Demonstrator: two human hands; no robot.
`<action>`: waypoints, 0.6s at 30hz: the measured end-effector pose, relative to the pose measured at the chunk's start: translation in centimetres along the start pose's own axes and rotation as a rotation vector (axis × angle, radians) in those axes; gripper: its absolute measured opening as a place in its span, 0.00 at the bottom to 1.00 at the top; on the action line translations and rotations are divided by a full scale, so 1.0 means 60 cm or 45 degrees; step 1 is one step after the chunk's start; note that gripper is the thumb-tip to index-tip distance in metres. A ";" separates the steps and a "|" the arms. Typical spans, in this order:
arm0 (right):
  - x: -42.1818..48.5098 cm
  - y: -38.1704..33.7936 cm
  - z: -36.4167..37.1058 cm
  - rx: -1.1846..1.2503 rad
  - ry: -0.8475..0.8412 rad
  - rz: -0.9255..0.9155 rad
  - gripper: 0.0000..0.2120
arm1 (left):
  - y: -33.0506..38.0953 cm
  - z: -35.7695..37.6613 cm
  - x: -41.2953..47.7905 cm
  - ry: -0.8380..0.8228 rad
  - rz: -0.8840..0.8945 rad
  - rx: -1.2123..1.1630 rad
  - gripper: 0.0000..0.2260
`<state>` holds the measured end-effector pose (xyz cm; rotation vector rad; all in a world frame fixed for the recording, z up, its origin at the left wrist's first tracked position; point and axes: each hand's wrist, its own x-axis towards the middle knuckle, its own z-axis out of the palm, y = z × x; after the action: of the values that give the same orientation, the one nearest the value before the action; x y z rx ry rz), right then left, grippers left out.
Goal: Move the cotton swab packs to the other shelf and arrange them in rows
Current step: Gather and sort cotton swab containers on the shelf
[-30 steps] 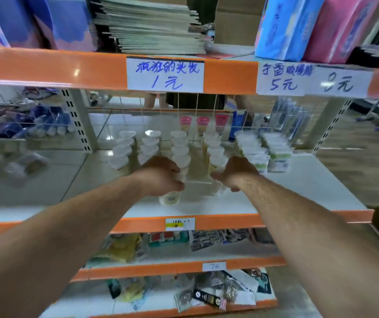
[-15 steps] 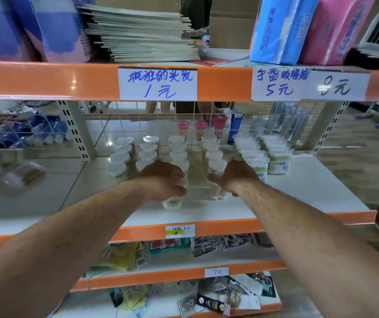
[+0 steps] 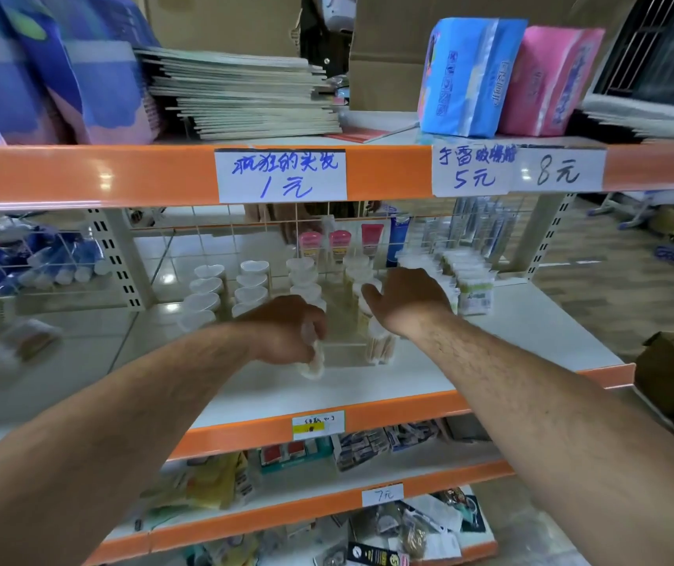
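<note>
Clear cotton swab packs [image 3: 250, 281] with white heart-shaped lids stand in rows on the white middle shelf [image 3: 523, 345]. My left hand [image 3: 290, 332] grips one pack [image 3: 314, 364] near the front of the third row; the pack is tilted, and its lower end shows under my fingers. With its thumb spread, my right hand [image 3: 408, 300] reaches back over the right rows and touches the white lids there. One swab pack [image 3: 382, 347] stands upright just below my right wrist. Boxed swab packs [image 3: 475, 288] stand in rows further right.
An orange shelf edge [image 3: 82, 175] with handwritten price labels hangs just above my hands. Notebooks [image 3: 245, 96] and tissue packs [image 3: 466, 75] sit on top. A wire grid [image 3: 212, 234] backs the shelf, with tubes [image 3: 372, 238] behind. Small goods fill the lower shelves; a cardboard box [image 3: 670, 373] sits right.
My right hand has let go of the pack in front and moved up and back over the right rows. My left hand has tilted its pack. The camera has tipped upward.
</note>
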<state>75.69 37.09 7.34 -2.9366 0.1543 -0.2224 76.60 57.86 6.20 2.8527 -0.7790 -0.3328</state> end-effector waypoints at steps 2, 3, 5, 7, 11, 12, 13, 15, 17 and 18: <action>-0.002 -0.001 0.006 0.024 -0.010 -0.005 0.23 | 0.000 0.002 0.000 0.011 0.040 0.004 0.04; -0.005 -0.002 0.009 0.027 -0.007 -0.014 0.23 | 0.001 0.004 0.001 0.020 0.076 0.030 0.03; -0.011 -0.006 0.012 0.015 0.011 -0.038 0.22 | 0.002 0.013 0.004 0.013 0.117 0.063 0.11; -0.014 -0.009 0.013 -0.017 0.028 -0.050 0.22 | 0.003 0.022 0.008 -0.011 0.089 -0.003 0.24; -0.014 -0.009 0.014 -0.049 0.019 -0.043 0.22 | -0.001 0.041 0.026 0.018 0.096 -0.026 0.23; -0.014 -0.008 0.015 -0.052 0.017 -0.040 0.21 | -0.001 0.043 0.030 0.026 0.090 -0.042 0.22; -0.014 -0.006 0.016 -0.059 0.015 -0.038 0.20 | -0.001 0.045 0.034 0.035 0.086 -0.066 0.22; -0.013 -0.005 0.018 -0.063 0.010 -0.030 0.18 | -0.006 0.047 0.040 0.045 0.076 -0.094 0.22; -0.010 -0.003 0.020 -0.049 0.000 -0.023 0.16 | -0.015 0.053 0.049 0.051 0.095 -0.101 0.23; -0.009 -0.002 0.022 -0.044 0.000 -0.024 0.15 | -0.019 0.056 0.052 0.052 0.100 -0.097 0.23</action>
<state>75.41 37.49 5.99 -2.9736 0.1323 -0.2247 78.92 56.86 2.18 2.7404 -0.8490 -0.2857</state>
